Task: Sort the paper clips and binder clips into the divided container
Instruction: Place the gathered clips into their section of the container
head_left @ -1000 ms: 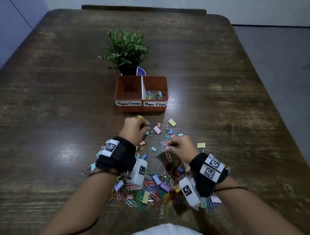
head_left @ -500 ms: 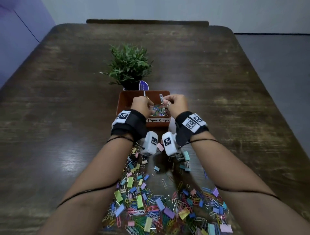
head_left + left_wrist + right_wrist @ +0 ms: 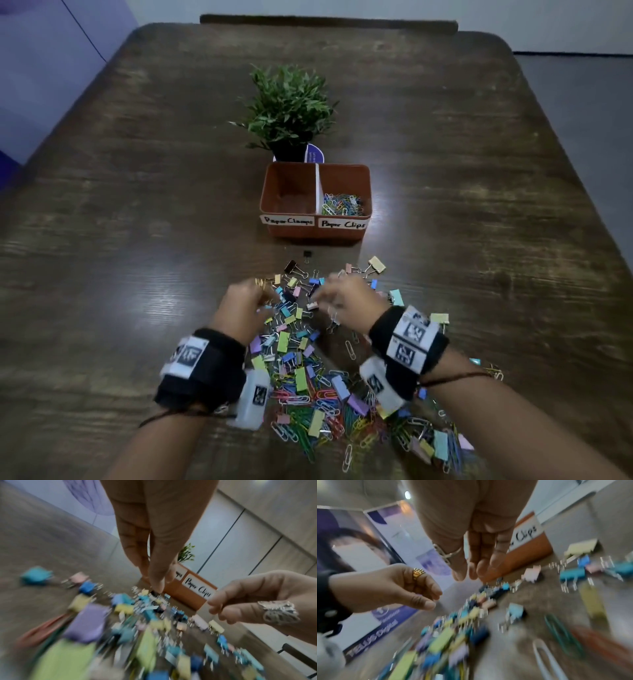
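Both hands back from container (image 3: 315, 200) to pile (image 3: 308, 359); clips dropped in R compartment. L hand (image 3: 248, 301) & R hand (image 3: 346, 301) apart, loosely curled, holding nothing. Clamp side looks bare.

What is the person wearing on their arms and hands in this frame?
Bare forearms, no sleeves. Each wrist has a black band with white square-code tags and a white camera housing beneath. The left hand wears a gold ring, the right hand a silver filigree ring. Thin dark cords circle both forearms.

Dark wooden table (image 3: 137, 192), grey floor (image 3: 582, 102), pale wall (image 3: 342, 8) behind.
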`<state>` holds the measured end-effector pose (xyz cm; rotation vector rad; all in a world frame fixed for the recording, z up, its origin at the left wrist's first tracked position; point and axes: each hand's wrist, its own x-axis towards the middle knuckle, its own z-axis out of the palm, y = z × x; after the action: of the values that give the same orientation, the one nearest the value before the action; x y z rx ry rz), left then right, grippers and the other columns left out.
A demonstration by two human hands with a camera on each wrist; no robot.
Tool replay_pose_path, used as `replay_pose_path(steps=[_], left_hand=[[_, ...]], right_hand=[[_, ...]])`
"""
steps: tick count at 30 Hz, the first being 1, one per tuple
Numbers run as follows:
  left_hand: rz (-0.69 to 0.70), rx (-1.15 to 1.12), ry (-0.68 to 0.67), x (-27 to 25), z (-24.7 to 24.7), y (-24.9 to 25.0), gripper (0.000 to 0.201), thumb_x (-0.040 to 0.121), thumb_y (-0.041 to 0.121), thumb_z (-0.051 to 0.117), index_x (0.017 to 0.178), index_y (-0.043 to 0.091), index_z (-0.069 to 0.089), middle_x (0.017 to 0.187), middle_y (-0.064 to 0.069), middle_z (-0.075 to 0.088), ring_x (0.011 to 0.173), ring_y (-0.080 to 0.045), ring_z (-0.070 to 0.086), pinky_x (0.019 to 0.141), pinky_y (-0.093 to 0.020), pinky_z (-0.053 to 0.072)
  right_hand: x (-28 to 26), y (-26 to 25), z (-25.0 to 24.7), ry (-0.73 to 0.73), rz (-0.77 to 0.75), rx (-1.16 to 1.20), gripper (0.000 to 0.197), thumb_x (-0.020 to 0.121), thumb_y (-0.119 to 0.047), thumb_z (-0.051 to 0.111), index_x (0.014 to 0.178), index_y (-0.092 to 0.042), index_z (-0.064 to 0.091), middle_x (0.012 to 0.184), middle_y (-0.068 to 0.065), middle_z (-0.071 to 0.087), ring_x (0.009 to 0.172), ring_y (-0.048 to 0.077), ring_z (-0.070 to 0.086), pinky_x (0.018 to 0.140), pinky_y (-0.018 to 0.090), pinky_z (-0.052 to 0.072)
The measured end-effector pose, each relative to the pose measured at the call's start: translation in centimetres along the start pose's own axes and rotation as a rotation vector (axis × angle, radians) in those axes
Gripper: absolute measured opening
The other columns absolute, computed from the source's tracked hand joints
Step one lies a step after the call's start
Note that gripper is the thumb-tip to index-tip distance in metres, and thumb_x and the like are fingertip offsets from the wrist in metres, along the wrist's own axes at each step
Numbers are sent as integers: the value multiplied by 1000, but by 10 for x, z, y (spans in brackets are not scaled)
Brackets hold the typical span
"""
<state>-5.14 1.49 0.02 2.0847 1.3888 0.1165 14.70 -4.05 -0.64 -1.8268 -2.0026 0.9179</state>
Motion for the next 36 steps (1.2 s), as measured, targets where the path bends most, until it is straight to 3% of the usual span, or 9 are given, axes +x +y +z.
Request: replay_pose_path(steps=[2, 4, 8, 12, 15, 19, 26, 30, 36], left_hand=[[-69, 59, -98, -20, 14, -11, 16, 84, 13, 66, 100, 16, 67, 99, -1, 67, 71, -1, 56, 62, -7, 46], [-66, 130, -133, -36, 27, -17, 22, 87, 22, 63, 108, 18, 66, 109, 1, 62, 82, -3, 53, 77, -14, 45], [28, 305, -192, -62, 50, -26, 40, 91, 42, 50, 126, 23, 57, 124, 4, 44, 113, -11, 44, 97, -25, 43], [56, 475, -196, -77, 55, -36, 55, 94, 44, 43, 145, 32, 25, 148, -4, 27, 135, -22, 26, 109, -37, 33], [70, 469, -143, -84, 58, -30, 54, 93, 44, 44, 143, 28, 31, 153, -4, 18, 138, -23, 20, 113, -39, 25], [49, 261, -126, -91, 64, -26, 45, 84, 51, 56, 121, 24, 58, 135, 5, 35, 124, -10, 33, 112, -27, 27], [-90, 184, -182, -88, 65, -21, 42, 78, 36, 71, 113, 18, 57, 122, -1, 48, 107, -17, 53, 94, -30, 45], [-78, 176, -214, -85, 63, -20, 35, 83, 21, 68, 116, 19, 58, 117, -6, 58, 100, -20, 60, 88, -32, 51], [1, 217, -112, -89, 61, -19, 21, 93, 28, 54, 105, 15, 65, 106, -3, 62, 96, -17, 59, 84, -28, 48]], right_hand=[[-13, -5, 25, -165, -25, -30, 23, 90, -14, 56, 110, -20, 65, 107, 0, 59, 97, 11, 52, 92, 31, 47], [-23, -7, 41, -251, -45, -102, 27, 91, -17, 54, 116, -24, 63, 110, -1, 54, 102, 12, 47, 92, 28, 44], [-34, 0, 44, -180, 20, -259, 35, 94, -19, 47, 124, -32, 56, 111, 1, 51, 107, 18, 44, 93, 32, 40], [-40, 4, 36, -107, 62, -318, 36, 92, -15, 49, 125, -29, 55, 117, -1, 50, 111, 18, 44, 96, 29, 39], [-47, -5, 41, -153, 16, -157, 32, 91, -15, 52, 120, -27, 60, 110, -2, 51, 102, 15, 49, 92, 25, 44], [-48, -10, 59, -233, 102, -149, 38, 86, -29, 62, 123, -22, 56, 118, 0, 49, 110, 17, 47, 96, 31, 43], [-31, -28, 75, -228, 256, -204, 25, 85, -24, 64, 104, -8, 63, 112, 10, 58, 104, 27, 55, 91, 35, 47], [-34, -29, 79, -265, 312, -186, 21, 84, -13, 64, 100, 0, 66, 107, 13, 64, 100, 26, 60, 87, 34, 50], [-50, -20, 81, -156, 392, -119, 15, 88, -15, 61, 93, -3, 68, 100, 7, 67, 81, 12, 55, 72, 23, 43]])
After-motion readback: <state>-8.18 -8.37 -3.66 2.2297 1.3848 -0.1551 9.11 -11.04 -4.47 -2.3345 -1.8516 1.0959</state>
